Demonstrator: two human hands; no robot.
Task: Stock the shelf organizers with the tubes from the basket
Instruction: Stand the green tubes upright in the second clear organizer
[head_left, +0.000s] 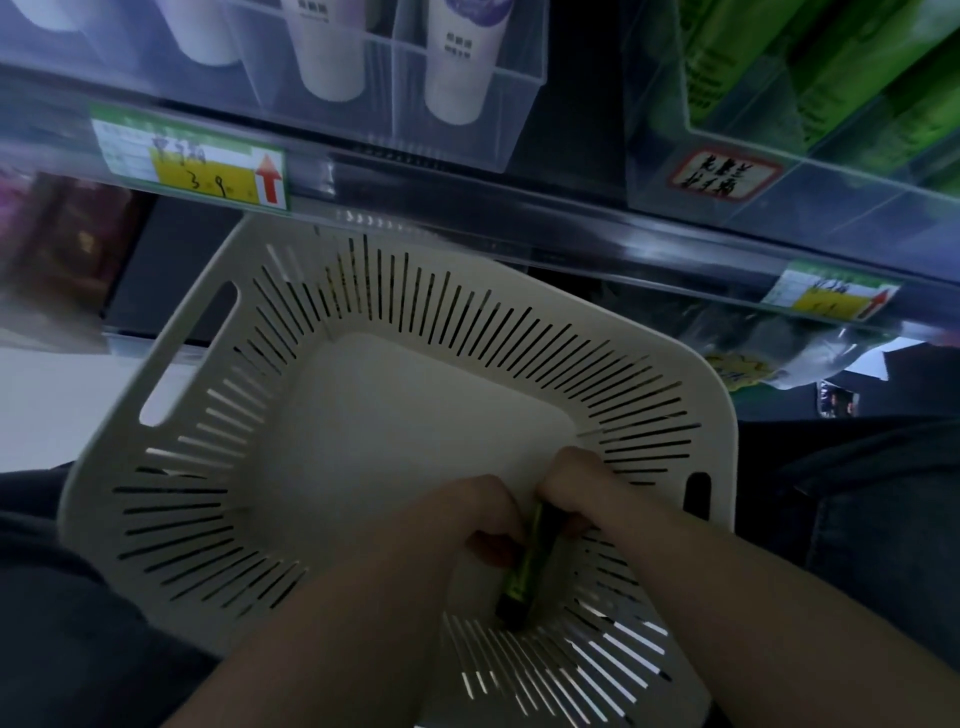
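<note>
Green tube (527, 564): inside white basket (322, 291), at its near side; long axis runs from both hands toward the person.
Left hand (467, 514): curled around tube's middle.
Right hand (574, 480): grips far end.
Shelf organizer (841, 208): above, to the right.

One basket (171, 364), one held tube (525, 569)
</note>
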